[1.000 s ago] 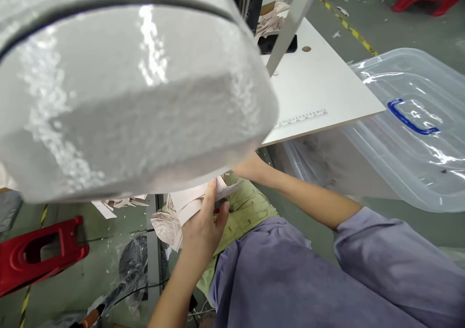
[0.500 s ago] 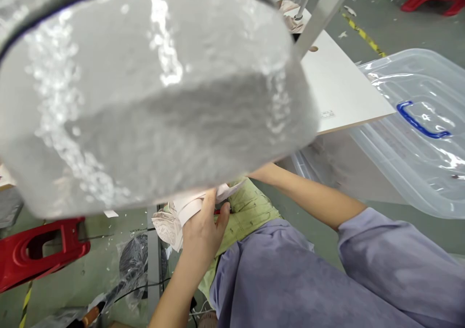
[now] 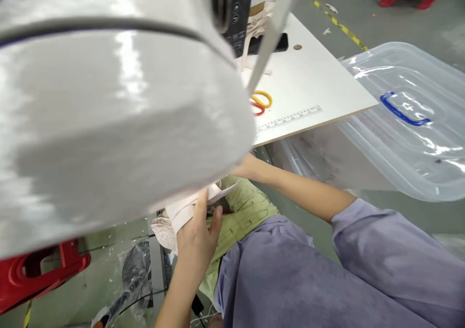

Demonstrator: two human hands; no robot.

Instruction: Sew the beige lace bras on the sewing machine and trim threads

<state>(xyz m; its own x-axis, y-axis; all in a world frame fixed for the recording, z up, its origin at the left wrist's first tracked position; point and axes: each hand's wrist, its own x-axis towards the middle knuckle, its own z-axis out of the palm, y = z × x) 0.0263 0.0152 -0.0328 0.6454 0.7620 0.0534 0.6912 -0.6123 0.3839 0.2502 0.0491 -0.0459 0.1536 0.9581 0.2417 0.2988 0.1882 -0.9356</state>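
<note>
White tabletop (image 3: 323, 73): clear ruler (image 3: 288, 118) near edge; scissors (image 3: 262, 105), red-yellow handles, just beyond; black phone (image 3: 281, 43) farther. Floor (image 3: 98, 274), left: red stool (image 3: 69, 256).

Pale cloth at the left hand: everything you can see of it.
The pale pinkish cloth looks like thin, soft fabric. A smoother, folded stretch runs to the left hand, whose index finger lies on it. Left of that, it is bunched and crumpled, with fine darker markings; right of the finger, a loose flap tapers to a point. The blurred white housing in the foreground hides its upper part, so I can't tell its full outline, or whether the right hand touches it.
</note>
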